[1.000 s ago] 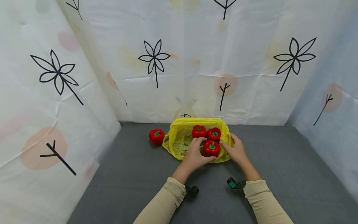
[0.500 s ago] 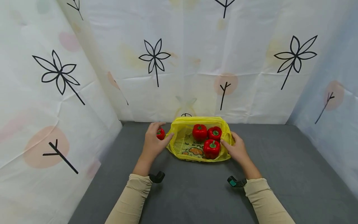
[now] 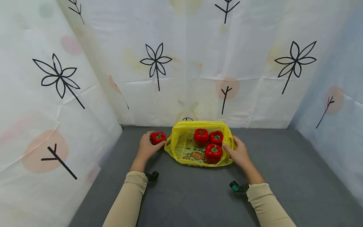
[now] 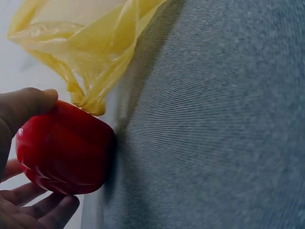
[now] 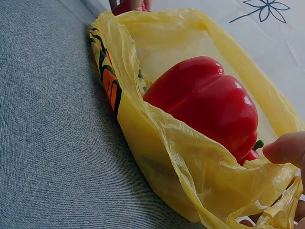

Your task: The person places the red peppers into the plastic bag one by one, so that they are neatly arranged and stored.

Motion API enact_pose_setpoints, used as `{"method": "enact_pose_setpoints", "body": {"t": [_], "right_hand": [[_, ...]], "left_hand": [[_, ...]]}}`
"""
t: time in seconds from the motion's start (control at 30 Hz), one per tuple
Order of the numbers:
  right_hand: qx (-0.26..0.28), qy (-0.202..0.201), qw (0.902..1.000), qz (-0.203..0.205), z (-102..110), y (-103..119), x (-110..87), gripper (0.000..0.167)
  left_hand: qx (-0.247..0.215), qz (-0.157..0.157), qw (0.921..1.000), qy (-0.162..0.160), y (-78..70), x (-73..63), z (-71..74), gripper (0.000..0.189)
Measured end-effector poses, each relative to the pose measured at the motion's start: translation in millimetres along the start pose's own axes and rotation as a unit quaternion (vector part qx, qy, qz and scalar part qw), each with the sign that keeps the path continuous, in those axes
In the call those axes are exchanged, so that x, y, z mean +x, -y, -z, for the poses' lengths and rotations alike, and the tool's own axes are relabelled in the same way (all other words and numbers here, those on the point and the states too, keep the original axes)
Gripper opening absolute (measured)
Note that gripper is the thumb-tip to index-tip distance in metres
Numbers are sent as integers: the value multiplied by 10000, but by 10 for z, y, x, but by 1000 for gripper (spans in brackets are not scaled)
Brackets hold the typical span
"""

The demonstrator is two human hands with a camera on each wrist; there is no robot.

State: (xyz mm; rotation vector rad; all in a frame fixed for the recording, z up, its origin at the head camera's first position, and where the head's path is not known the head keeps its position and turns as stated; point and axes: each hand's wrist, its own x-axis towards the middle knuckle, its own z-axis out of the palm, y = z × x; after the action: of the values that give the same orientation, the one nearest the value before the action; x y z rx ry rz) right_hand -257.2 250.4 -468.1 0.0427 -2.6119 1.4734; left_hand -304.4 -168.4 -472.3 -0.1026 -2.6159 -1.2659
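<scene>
At the left of the table my left hand (image 3: 145, 147) holds a red bell pepper (image 3: 158, 137), thumb on one side and fingers round the other. The left wrist view shows this pepper (image 4: 66, 150) low over the cloth, its top edge near the knotted corner of the yellow plastic bag (image 4: 95, 52). That bag (image 3: 178, 137) lies with its mouth open toward me. Inside, at its right end, sit three more red peppers (image 3: 213, 154). My right hand (image 3: 240, 153) pinches the bag's right edge, with the thumb (image 5: 286, 149) on the inner side and the fingers partly hidden behind the plastic.
A grey cloth (image 3: 193, 195) covers the table. Behind it hangs a white printed curtain (image 3: 187, 63), with more curtain along both sides. Each wrist wears a dark strap, such as the right strap (image 3: 239, 186).
My left hand has moved from the peppers in the bag leftward to the pepper outside and now grips it. The right hand has stayed at the bag's edge.
</scene>
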Motion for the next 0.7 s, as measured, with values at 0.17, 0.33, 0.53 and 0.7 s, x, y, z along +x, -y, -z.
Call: {"method": "enact_pose_setpoints", "body": {"t": [0.17,0.33,0.53,0.7], "right_hand": [[-8,0,9999,140,-10,18,32,66],[-13,-7,10000,80,-4,28,39,65],[-72,23,10000,-11,-11,16,21,67],[-72,34,10000,-51,-33,-4,11,68]], "left_hand": [[-69,-148,9990,-406,9,-19,14,75],[-367,-632,9921,-1023,-174,-46,85,71],[-973,-1268,9826,-948,-674,-193,75,71],[-1109,-1582,9808,-260,-905,-351,-200,67]]}}
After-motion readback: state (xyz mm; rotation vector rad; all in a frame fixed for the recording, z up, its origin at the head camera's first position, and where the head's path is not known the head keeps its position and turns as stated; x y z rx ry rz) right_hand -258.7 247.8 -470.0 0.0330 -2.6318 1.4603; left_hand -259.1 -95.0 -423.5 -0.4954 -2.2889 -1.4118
